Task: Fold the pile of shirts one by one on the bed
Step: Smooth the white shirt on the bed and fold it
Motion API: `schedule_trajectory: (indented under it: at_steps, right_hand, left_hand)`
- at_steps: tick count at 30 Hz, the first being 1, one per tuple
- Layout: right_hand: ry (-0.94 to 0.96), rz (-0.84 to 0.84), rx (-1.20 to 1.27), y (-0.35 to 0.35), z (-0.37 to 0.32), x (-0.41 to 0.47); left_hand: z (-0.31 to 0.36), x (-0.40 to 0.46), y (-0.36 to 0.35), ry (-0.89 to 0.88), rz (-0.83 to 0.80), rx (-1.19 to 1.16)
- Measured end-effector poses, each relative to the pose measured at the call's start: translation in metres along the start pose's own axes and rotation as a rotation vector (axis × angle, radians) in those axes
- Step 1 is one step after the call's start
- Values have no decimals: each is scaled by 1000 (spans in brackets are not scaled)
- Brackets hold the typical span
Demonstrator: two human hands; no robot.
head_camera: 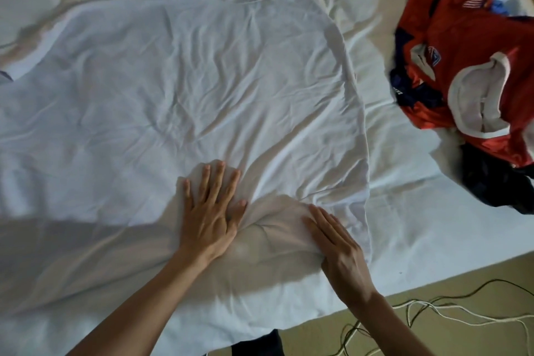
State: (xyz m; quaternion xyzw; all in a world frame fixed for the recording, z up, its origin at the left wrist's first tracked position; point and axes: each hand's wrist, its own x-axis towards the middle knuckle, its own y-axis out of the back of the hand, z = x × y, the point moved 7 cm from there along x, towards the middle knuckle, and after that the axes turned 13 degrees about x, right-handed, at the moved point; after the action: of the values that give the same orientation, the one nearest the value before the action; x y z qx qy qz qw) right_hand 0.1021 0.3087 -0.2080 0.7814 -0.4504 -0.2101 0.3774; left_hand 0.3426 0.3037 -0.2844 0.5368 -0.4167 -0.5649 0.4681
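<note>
A large white shirt lies spread flat and wrinkled across the white bed. My left hand presses flat on the shirt's near part, fingers straight and spread. My right hand rests flat just to its right, fingers straight, on a raised bunch of the same cloth. The cloth bulges up between the two hands. A pile of shirts sits at the right of the bed, with a red and navy jersey on top.
The bed's near edge runs diagonally at lower right. Beyond it, on the tan floor, lie loose white and dark cables. A dark garment spills from the pile's near side.
</note>
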Motion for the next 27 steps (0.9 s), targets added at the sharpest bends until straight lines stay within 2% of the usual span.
schedule_trajectory:
  at_steps: [4,9,11,14,17,21,24,26,27]
  right_hand:
    - [54,-65,-123,12,-6,-5]
    - [-32,-415,-298,5,1,-14]
    - [-9,-465,-271,-2,-14,-5]
    - [79,-452,-102,-30,-51,30]
    - [58,-355,61,-84,-76,85]
    - [43,-279,-1,-154,-97,137]
    - [22,-210,-56,-170,-100,145]
    - [36,-170,-28,-172,-106,154]
    - [59,-164,-12,-175,-110,163]
  left_hand:
    - [-1,1,-1,3,-22,-14]
    - [-5,-7,4,-6,9,-39]
    - [-10,-13,6,8,32,-26]
    - [-32,-25,8,80,20,4]
    - [-63,-33,13,198,11,23]
    - [-153,-85,5,383,8,117]
    - [-237,-139,8,717,61,153]
    - [-247,-132,14,820,95,118]
    - [-237,-112,22,778,147,82]
